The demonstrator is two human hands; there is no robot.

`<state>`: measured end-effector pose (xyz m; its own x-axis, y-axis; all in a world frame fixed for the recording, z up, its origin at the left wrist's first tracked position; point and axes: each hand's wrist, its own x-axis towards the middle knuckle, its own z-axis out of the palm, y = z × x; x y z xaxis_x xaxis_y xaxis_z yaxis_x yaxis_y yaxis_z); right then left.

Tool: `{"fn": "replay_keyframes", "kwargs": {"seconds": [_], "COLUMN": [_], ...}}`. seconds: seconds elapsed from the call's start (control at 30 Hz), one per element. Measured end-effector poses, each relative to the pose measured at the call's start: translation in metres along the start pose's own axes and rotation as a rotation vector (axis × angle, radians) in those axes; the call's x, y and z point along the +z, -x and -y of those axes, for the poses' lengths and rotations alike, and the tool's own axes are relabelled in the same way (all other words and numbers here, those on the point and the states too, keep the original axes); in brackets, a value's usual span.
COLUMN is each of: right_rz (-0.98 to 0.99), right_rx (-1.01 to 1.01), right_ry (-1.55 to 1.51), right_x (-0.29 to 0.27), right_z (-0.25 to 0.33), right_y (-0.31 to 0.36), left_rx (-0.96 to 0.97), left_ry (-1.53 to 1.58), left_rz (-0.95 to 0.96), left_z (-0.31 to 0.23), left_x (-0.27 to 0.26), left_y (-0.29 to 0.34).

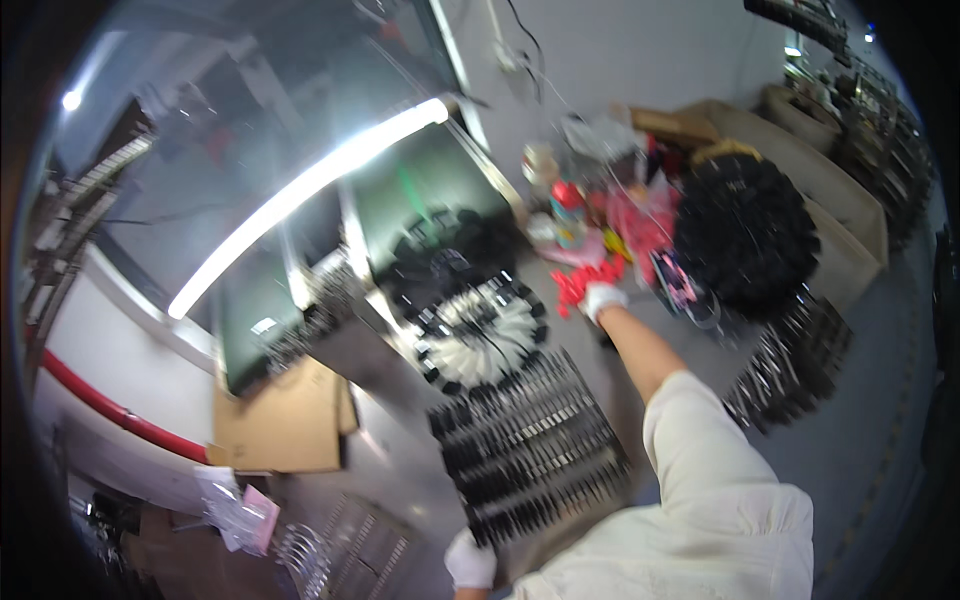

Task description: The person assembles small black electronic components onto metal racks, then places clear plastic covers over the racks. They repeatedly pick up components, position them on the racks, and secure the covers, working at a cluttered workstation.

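Observation:
My right hand (603,299), in a white glove, reaches out over the grey table. Its fingers close at the edge of a bright red bunch (583,284) of small, floppy-looking pieces; motion blur hides their exact kind. Low in the picture, my white-gloved left hand (470,562) is beside the near left corner of a rack (530,445) filled with rows of dark, slim parts. Its fingers cannot be made out. Beyond the rack lies a round wheel-like bundle (480,340) of white and black pieces.
A lit tube lamp (310,200) hangs above the table. Bottles (567,215), pink plastic bags (645,215) and a phone-like device (676,280) lie beyond my right hand. A big black round bundle (745,235) stands at the right, cardboard (280,420) at the left.

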<state>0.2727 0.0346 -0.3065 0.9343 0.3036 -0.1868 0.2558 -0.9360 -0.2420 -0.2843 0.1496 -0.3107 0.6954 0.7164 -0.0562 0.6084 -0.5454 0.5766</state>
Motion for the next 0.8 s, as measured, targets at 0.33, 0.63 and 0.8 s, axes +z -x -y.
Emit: {"fn": "replay_keyframes", "kwargs": {"seconds": [0.33, 0.63, 0.8], "right_rz": [-0.047, -0.483, -0.488], "right_rx": [-0.220, -0.557, -0.680], "right_ry": [-0.214, -0.962, -0.863], "right_x": [-0.019, -0.040, 0.010], "right_z": [-0.012, -0.065, -0.029], "right_y": [0.037, 0.351, 0.367], "left_rx": [0.166, -0.036, -0.370], "left_ry": [0.127, 0.008, 0.420], "left_rz": [0.053, 0.382, 0.665], "left_z": [0.034, -0.046, -0.141], "left_x": [0.025, -0.028, -0.064], "left_y": [-0.032, -0.032, -0.009]}}
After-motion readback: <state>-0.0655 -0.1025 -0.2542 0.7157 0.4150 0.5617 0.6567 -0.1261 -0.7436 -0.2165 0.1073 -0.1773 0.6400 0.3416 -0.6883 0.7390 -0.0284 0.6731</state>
